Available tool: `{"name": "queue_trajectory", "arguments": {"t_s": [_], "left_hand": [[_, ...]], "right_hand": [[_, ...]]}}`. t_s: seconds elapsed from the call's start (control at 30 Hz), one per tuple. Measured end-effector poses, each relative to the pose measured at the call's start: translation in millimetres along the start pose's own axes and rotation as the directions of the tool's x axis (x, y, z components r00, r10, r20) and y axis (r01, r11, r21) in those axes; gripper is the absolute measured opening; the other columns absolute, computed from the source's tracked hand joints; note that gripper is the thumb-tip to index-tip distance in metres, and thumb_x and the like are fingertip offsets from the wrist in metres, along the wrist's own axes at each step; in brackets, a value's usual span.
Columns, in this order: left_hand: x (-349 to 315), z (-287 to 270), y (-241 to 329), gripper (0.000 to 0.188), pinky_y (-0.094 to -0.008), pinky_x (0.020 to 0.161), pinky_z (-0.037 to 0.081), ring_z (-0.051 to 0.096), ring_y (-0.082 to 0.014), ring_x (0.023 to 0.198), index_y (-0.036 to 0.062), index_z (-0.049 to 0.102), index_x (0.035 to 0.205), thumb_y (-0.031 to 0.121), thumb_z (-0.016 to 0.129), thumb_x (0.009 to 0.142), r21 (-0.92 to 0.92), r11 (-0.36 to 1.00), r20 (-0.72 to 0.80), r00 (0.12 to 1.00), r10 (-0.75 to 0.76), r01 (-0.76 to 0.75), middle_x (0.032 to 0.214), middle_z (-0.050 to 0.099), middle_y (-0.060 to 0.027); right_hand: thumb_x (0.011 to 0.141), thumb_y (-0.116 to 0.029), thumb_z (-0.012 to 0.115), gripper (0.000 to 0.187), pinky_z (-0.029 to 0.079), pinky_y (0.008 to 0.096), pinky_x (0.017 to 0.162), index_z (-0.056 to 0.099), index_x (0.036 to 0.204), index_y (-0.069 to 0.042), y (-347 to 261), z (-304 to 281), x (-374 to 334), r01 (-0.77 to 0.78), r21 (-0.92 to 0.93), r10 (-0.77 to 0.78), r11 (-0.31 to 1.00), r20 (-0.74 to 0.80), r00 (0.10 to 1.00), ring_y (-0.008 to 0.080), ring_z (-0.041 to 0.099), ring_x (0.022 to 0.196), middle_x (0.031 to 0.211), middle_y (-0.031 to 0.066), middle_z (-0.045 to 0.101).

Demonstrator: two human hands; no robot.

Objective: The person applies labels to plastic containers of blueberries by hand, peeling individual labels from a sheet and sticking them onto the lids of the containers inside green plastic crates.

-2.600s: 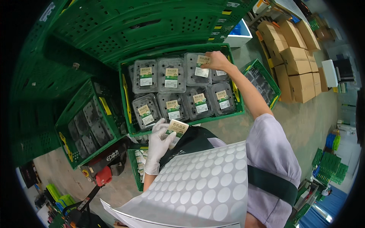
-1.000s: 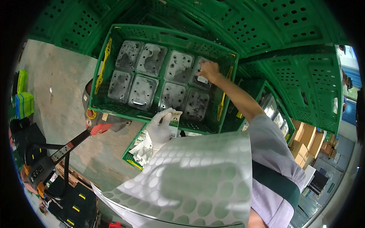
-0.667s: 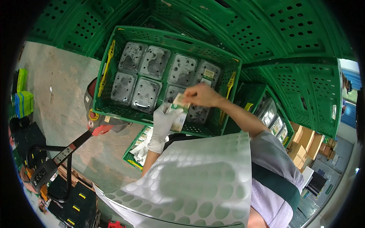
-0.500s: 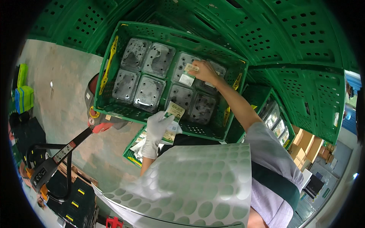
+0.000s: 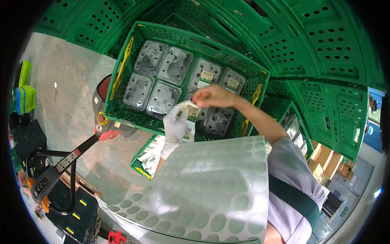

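Note:
My left hand [image 5: 174,127], in a white glove, grips a small stack of cream-and-green labels [image 5: 190,114] above the near edge of a green crate [image 5: 134,118]. The bare fingers of my right hand [image 5: 217,96] are pinched together at the upper edge of that stack; whether a label is between them is hidden. Inside the crate sit two groups of clear plastic punnets [image 5: 163,99] with dark contents and vented lids. On the right, a label [image 5: 205,78] lies on one far punnet and another label [image 5: 232,84] on its neighbour. My hands partly cover the near right punnets.
A white sheet with pale green ovals [image 5: 203,183] spreads in front of my body. Tall green crates [image 5: 313,44] stand behind and to the right. A pallet jack [image 5: 73,158] is at the left. Below the crate, a smaller green crate [image 5: 140,164] holds white papers.
My right hand has left the far right punnets, where two labels now lie, and come back to the label stack. My left hand has shifted slightly right and up.

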State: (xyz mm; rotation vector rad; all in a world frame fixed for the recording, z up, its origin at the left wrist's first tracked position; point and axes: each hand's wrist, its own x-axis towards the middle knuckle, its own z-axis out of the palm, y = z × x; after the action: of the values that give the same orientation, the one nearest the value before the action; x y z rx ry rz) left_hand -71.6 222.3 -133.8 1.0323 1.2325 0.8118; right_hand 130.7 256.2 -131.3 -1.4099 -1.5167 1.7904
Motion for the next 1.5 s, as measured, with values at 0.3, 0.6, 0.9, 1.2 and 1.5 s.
{"name": "queue_trajectory", "arguments": {"t_s": [0.3,0.6,0.9,1.2,1.5], "left_hand": [[17,-38,10,0.016,-0.0221,0.052,0.043,0.054,-0.0048,0.061,-0.0013,0.062,0.082,0.009,0.069,0.072,0.275,0.959,-0.03,0.998,-0.064,0.07,0.07,0.062,-0.0039],[0,-82,7,0.011,-0.0208,0.061,0.043,0.054,-0.0062,0.072,-0.0029,0.061,0.088,0.003,0.059,0.079,-0.152,0.986,-0.048,0.996,-0.078,0.07,0.081,0.059,-0.0028],[37,-57,20,0.016,-0.0188,0.068,0.043,0.053,-0.0063,0.077,-0.003,0.059,0.096,-0.003,0.058,0.079,-0.207,0.978,-0.224,0.974,-0.026,-0.021,0.086,0.06,-0.0017],[46,-85,22,0.01,-0.0177,0.05,0.037,0.047,-0.0029,0.055,0.0008,0.062,0.075,0.007,0.069,0.073,-0.003,0.988,-0.308,0.94,-0.146,0.153,0.065,0.056,0.0021],[3,-139,13,0.011,-0.0226,0.065,0.045,0.056,-0.0097,0.067,-0.0026,0.063,0.085,0.005,0.063,0.077,-0.119,0.987,-0.208,0.969,-0.132,0.108,0.073,0.061,-0.0033]], "right_hand": [[0.074,-0.025,0.066,0.019,0.045,0.0291,0.054,0.063,0.077,-0.007,-2,-4,62,0.107,-0.305,-0.21,0.946,-0.327,0.921,0.0183,0.058,0.058,0.066,0.0094,0.061],[0.059,-0.042,0.076,0.068,0.049,0.0451,0.066,0.049,0.108,-0.003,75,-13,214,-0.364,-0.735,0.001,0.572,-0.443,0.897,0.0371,0.055,0.093,0.093,0.023,0.059],[0.072,-0.029,0.071,0.035,0.048,0.0307,0.06,0.059,0.091,-0.003,-31,12,115,-0.043,0.026,0.037,0.999,0.195,0.98,0.0117,0.059,0.066,0.071,0.0064,0.062],[0.074,-0.03,0.062,0.023,0.041,0.0316,0.048,0.06,0.067,-0.008,-41,18,151,0.241,-0.473,-0.37,0.847,-0.2,0.907,0.0204,0.054,0.05,0.059,0.0088,0.058],[0.059,-0.038,0.075,0.052,0.049,0.0414,0.067,0.058,0.096,-0.004,0,20,312,-0.201,-0.798,-0.18,0.568,-0.359,0.916,0.0345,0.059,0.085,0.083,0.0157,0.064]]}}
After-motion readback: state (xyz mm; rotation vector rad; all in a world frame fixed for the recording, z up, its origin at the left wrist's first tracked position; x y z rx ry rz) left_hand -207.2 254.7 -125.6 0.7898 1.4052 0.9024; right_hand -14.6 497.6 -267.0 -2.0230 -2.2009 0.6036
